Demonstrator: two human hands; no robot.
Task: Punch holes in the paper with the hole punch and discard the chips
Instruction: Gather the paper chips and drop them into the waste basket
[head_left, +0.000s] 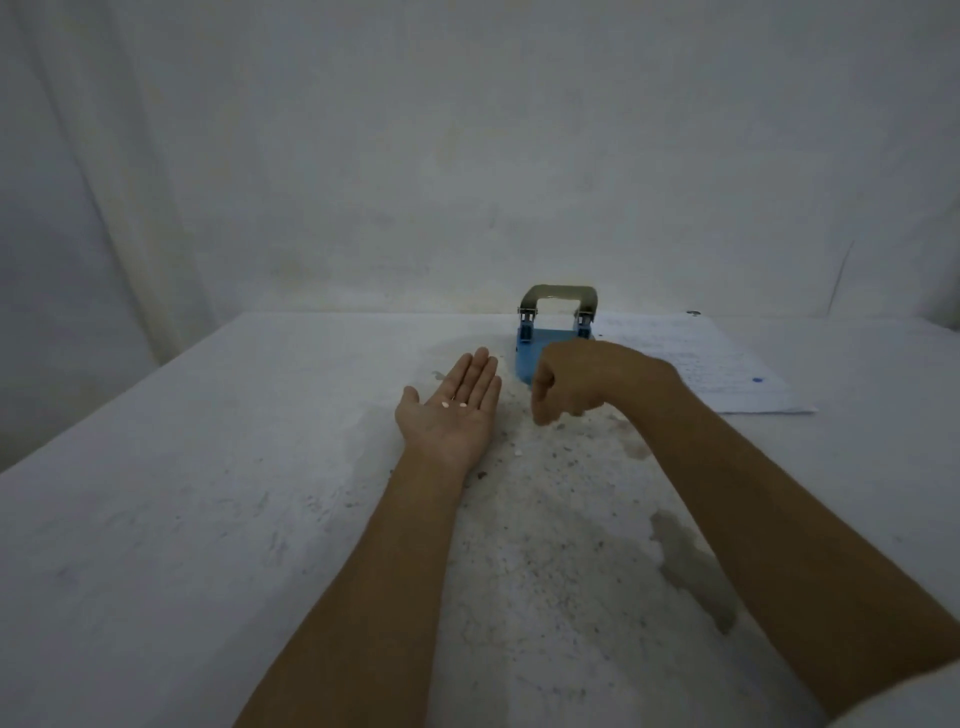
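Note:
A blue hole punch (535, 348) with a metal handle stands near the table's far edge. To its right lies a sheet of lined paper (711, 364) with handwriting. My left hand (449, 410) lies palm up, fingers together, with two small white paper chips (453, 405) resting in the palm. My right hand (576, 382) hovers in front of the punch, fingers curled and pinched down toward the table; whether it pinches a chip is hidden. Another white chip (517, 453) lies on the table between my arms.
The white table (208, 493) is speckled and stained, with a dark patch (691, 566) under my right forearm. A white wall stands just behind the table's far edge. A small dark object (693, 313) sits at the paper's far corner.

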